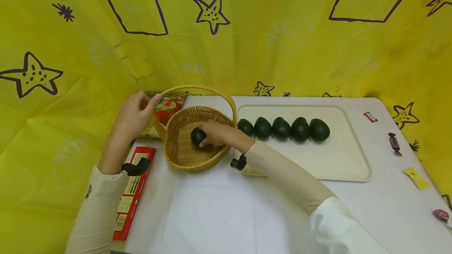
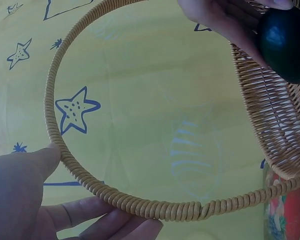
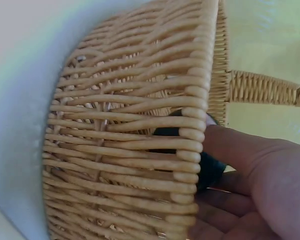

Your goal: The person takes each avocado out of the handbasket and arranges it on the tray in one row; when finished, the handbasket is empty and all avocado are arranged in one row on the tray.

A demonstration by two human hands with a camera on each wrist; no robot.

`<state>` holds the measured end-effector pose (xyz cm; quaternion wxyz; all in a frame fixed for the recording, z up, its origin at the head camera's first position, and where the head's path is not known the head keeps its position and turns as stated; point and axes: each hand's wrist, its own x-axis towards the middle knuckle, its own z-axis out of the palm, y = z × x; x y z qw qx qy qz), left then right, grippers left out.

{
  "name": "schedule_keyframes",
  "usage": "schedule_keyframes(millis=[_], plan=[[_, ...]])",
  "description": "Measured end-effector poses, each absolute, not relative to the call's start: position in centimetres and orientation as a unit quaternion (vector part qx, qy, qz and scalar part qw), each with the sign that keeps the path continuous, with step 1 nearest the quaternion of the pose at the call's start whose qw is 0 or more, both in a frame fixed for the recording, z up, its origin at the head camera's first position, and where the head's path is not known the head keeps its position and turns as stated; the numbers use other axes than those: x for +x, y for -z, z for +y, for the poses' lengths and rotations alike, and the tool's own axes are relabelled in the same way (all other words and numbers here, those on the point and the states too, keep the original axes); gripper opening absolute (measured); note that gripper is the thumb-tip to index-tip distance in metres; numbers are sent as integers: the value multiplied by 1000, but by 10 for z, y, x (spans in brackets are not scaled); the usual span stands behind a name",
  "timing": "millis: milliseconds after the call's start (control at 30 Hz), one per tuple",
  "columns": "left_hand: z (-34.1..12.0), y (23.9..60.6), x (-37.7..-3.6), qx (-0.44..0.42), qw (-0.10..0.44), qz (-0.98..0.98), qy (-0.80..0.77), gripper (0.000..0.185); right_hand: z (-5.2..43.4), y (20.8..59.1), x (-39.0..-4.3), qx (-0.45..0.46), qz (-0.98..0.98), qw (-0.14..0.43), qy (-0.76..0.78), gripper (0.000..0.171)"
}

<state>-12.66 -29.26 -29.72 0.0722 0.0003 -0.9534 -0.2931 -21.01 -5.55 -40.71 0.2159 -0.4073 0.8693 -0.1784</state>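
A wicker basket [image 1: 176, 164] with a tall arched handle [image 1: 197, 87] stands left of the middle of the table. My left hand [image 1: 135, 115] holds the left side of that handle, the thumb on one side and the fingers [image 2: 102, 222] passing behind it. Inside the basket, my right hand [image 1: 216, 133] grips a dark green avocado [image 1: 197, 137] between thumb and fingers. The right wrist view shows the basket's woven wall [image 3: 125, 130] partly hiding that avocado [image 3: 212, 170]. Several more avocados [image 1: 300, 129] lie in a row on a cream tray [image 1: 339, 164] to the right.
A red box [image 1: 132, 195] lies left of the basket, and a food packet with a red picture [image 1: 167, 109] sits behind it. Small wrapped sweets, including a purple one [image 1: 394, 144] and a yellow packet [image 1: 416, 178], lie along the right edge. A yellow patterned cloth [image 1: 247, 50] hangs behind.
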Motion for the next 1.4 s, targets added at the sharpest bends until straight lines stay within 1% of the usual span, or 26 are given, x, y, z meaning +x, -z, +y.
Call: schedule_keyframes(millis=[133,367,533,667,767,967,1133,1167,1267,1400], plan=[[-292,298,-126,-3,71,-954,292,63,-41,405,-203,-417,857,204,224,80],[-293,298,-125,-2,67,-955,290,63,-5,388,-183,-441,841,162,270,80],[-293,297,-124,-1,62,-955,290,63,33,371,-163,-443,844,142,268,78],[-294,297,-124,2,62,-955,290,63,68,362,-147,-453,845,109,263,77],[-294,297,-124,3,64,-955,289,62,99,356,-136,-441,851,87,271,77],[-293,297,-124,-3,67,-954,292,60,167,351,-126,-373,882,29,285,80],[-294,296,-123,1,65,-954,294,61,229,357,-134,-304,905,-32,296,78],[-294,297,-123,2,66,-954,293,61,242,358,-137,-286,910,-36,297,79],[-295,298,-124,4,67,-955,290,61,282,365,-148,-222,928,-24,298,83],[-296,299,-126,-1,67,-956,285,61,330,383,-163,-141,949,17,280,87]])
